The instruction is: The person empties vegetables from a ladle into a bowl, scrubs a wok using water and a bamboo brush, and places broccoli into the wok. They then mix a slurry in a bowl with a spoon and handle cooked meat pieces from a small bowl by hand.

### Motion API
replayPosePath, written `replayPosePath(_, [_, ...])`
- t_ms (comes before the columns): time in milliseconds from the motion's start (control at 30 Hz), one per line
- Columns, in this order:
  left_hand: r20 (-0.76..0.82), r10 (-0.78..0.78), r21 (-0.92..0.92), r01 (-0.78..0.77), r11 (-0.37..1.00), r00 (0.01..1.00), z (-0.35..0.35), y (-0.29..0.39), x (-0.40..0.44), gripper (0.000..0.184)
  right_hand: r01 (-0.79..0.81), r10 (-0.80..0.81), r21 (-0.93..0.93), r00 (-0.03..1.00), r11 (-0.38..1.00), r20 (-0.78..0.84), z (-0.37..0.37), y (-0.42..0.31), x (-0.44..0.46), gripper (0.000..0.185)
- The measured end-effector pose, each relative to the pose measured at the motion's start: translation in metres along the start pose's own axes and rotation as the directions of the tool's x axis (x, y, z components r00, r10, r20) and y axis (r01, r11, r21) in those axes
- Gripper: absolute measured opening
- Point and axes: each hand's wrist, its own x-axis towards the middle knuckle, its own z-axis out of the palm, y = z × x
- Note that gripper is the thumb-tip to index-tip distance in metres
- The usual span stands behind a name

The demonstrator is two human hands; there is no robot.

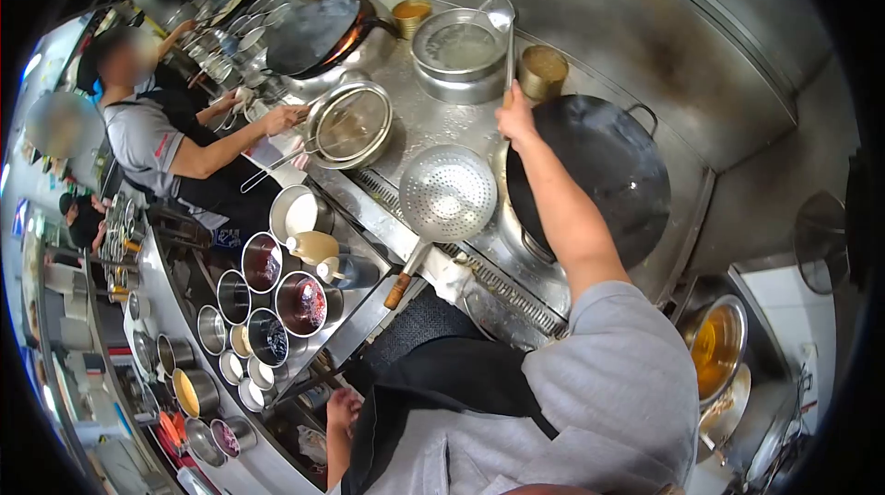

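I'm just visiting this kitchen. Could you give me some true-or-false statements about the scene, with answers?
1. The right hand grips the handle of a ladle. True.
2. The left hand grips that ladle too. False: it is down low, apart from it.
3. Flames show at the farther wok. True.
4. The perforated strainer lies inside the nearer wok. False: it is beside that wok.
5. The wearer's sleeve is grey. True.
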Motion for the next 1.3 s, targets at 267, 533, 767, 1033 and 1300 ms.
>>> replayPosePath(267, [-0.135,-0.328,-0.027,0.328,0.944,0.935,-0.016,-0.184,-0.066,0.024,-0.57,0.2,0.817,0.813,0.089,0.546,0.079,-0.021,0.085,0.017])
replayPosePath(533, [-0.057,-0.279,-0.127,0.27,0.954,0.959,-0.01,-0.203,-0.052,0.027,-0.552,-0.092,0.804,0.809,0.223,0.581,0.028,-0.006,0.001,0.013])
replayPosePath(767, [-0.15,-0.284,-0.117,0.269,0.956,0.947,-0.012,-0.047,-0.049,0.037,-0.6,-0.004,0.701,0.759,0.385,0.652,-0.066,-0.024,-0.058,0.068])
replayPosePath(1033, [-0.037,-0.259,-0.063,0.257,0.964,0.965,0.003,-0.06,-0.042,0.042,-0.267,0.124,0.335,0.912,0.903,0.392,-0.086,-0.038,-0.052,0.086])
replayPosePath(1300, [-0.068,-0.332,0.0,0.332,0.943,0.941,0.014,-0.056,-0.084,0.045,-0.116,0.118,-0.032,0.988,0.993,0.101,0.041,-0.015,0.022,0.066])
